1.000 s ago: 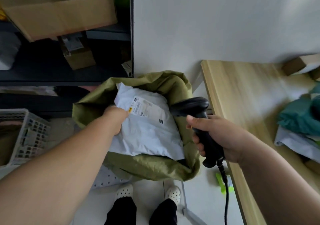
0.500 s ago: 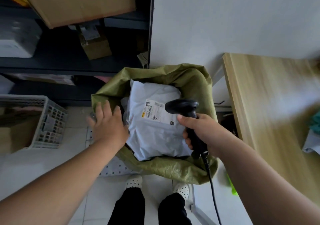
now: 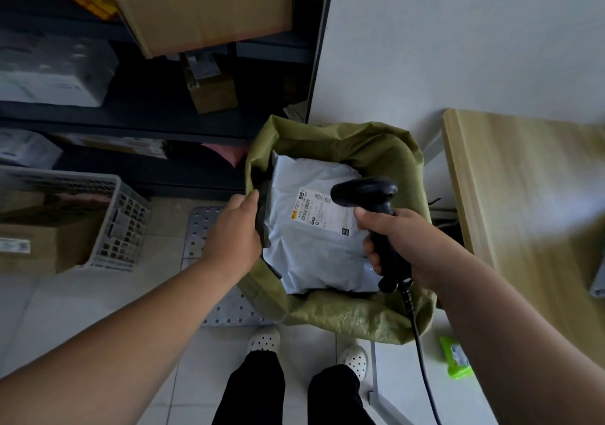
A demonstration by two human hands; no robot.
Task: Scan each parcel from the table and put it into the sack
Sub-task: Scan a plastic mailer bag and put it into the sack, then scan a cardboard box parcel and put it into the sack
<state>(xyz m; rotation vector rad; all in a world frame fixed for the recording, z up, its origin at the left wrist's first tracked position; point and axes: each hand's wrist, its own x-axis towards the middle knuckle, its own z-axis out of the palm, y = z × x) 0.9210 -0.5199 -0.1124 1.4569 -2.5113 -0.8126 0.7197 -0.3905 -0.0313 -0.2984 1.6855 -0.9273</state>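
Note:
A white plastic parcel (image 3: 314, 247) with a printed label lies face up inside the open green woven sack (image 3: 360, 316) on the floor. My left hand (image 3: 234, 231) grips the sack's left rim, its fingers hidden behind the fabric edge. In my right hand (image 3: 402, 244) I hold a black barcode scanner (image 3: 370, 198) by its handle, its head hovering just over the parcel's label. The scanner's cable trails down past the sack's near rim.
The wooden table (image 3: 523, 202) stands at the right with a parcel corner at its edge. A dark shelf with cardboard boxes (image 3: 203, 8) fills the upper left. A grey crate (image 3: 121, 221) sits left; a green packet (image 3: 456, 357) lies on the floor.
My left hand let go of the parcel, which dropped into the sack, then moved to the sack's left rim and closed on it. The scanner stays over the parcel.

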